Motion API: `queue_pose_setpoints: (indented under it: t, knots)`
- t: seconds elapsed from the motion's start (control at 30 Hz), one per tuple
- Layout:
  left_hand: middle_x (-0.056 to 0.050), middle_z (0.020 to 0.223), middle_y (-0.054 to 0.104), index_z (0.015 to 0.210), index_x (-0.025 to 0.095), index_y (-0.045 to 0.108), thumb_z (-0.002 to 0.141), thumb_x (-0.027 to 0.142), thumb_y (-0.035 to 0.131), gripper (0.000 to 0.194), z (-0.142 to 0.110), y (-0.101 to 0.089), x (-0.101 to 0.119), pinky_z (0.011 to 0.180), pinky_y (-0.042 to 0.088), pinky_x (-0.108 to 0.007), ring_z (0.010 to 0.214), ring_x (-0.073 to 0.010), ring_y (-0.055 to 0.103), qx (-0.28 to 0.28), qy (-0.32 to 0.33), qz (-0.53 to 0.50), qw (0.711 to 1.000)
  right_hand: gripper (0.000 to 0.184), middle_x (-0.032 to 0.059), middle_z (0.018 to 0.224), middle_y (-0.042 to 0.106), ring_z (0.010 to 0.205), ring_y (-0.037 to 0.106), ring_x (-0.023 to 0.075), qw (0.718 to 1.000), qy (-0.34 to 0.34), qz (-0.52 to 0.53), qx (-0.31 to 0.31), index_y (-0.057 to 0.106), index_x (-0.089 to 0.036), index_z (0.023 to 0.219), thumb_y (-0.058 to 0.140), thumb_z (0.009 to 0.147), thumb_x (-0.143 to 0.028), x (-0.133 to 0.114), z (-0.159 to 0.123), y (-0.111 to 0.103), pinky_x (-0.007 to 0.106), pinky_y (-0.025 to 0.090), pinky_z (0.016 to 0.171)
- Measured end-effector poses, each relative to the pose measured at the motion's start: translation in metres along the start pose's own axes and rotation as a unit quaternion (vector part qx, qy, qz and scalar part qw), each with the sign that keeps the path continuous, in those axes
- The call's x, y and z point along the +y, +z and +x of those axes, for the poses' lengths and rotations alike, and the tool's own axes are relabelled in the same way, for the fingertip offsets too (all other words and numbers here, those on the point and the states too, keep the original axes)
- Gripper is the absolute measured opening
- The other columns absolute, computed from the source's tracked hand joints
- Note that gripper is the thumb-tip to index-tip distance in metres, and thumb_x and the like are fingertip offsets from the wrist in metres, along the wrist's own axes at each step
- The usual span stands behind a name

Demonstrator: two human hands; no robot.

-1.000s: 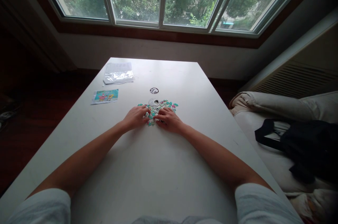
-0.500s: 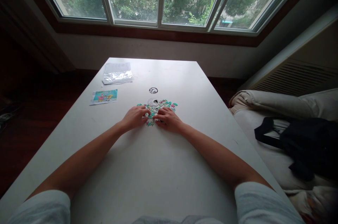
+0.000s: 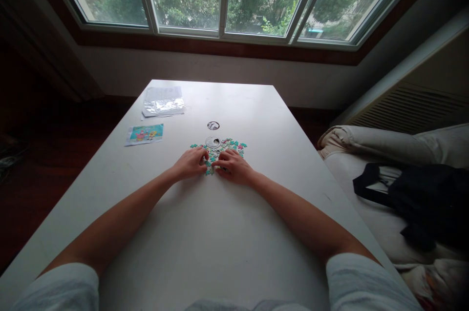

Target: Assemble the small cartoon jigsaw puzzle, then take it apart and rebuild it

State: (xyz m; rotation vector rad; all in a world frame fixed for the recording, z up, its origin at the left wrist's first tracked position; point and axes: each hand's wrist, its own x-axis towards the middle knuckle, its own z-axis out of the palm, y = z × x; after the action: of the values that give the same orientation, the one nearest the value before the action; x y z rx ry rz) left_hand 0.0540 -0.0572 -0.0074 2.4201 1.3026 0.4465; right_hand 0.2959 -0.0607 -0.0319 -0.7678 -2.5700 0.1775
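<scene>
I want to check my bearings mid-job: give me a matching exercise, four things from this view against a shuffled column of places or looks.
Things
1. Puzzle pieces
2. Picture card
3. Shiny packet
4. Dark cloth item

Places or looks
A. Near the far left corner of the white table
B. On the pale seat at the right
C. Scattered about the left hand and the right hand
D. Pink and yellow figures on blue-green

Right pairs: 1-C, 2-D, 3-A, 4-B
</scene>
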Motion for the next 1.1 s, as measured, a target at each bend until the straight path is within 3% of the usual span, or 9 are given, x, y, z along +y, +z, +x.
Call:
queue_pose_setpoints:
  t: [0.4,0.7,0.97,1.1]
  knots:
    - [-0.001,0.084,0.060,0.093,0.023,0.066,0.073,0.024,0.066,0.019,-0.0009,-0.0080,0.0022,0.070,0.041,-0.030,0.079,-0.0196,0.056,-0.014,0.001,0.016,1.000,0.017,0.0064,0.095,0.062,0.095,0.050,0.0230,1.000,0.005,-0.007,0.013,0.072,-0.026,0.104,0.057,0.098,-0.032,0.0003,-0.0006,-0.0025,0.039,0.036,0.090]
    - [-0.004,0.094,0.063,0.115,0.026,0.069,0.088,0.028,0.059,0.029,0.0001,-0.0038,-0.0028,0.082,0.044,-0.033,0.084,-0.0204,0.059,0.055,-0.020,0.079,0.995,0.019,0.0064,0.094,0.062,0.094,0.051,0.0227,0.999,0.019,-0.008,0.041,0.072,-0.025,0.107,0.057,0.099,-0.036,0.0048,-0.0013,0.0004,0.038,0.037,0.087]
    - [-0.004,0.092,0.062,0.099,0.025,0.071,0.092,0.032,0.057,0.017,0.0003,-0.0021,-0.0045,0.080,0.044,-0.033,0.084,-0.0208,0.059,0.063,-0.019,0.105,0.992,0.020,0.0066,0.094,0.063,0.094,0.050,0.0227,0.998,0.028,-0.012,0.047,0.073,-0.026,0.105,0.056,0.100,-0.036,0.0060,-0.0014,0.0006,0.038,0.039,0.087]
    - [-0.004,0.094,0.063,0.105,0.025,0.071,0.090,0.033,0.059,0.020,0.0004,-0.0006,-0.0065,0.079,0.044,-0.033,0.082,-0.0205,0.060,0.075,-0.030,0.089,0.993,0.021,0.0067,0.094,0.063,0.095,0.051,0.0233,0.998,0.034,-0.019,0.044,0.073,-0.026,0.105,0.056,0.100,-0.037,0.0067,-0.0018,0.0009,0.039,0.040,0.087]
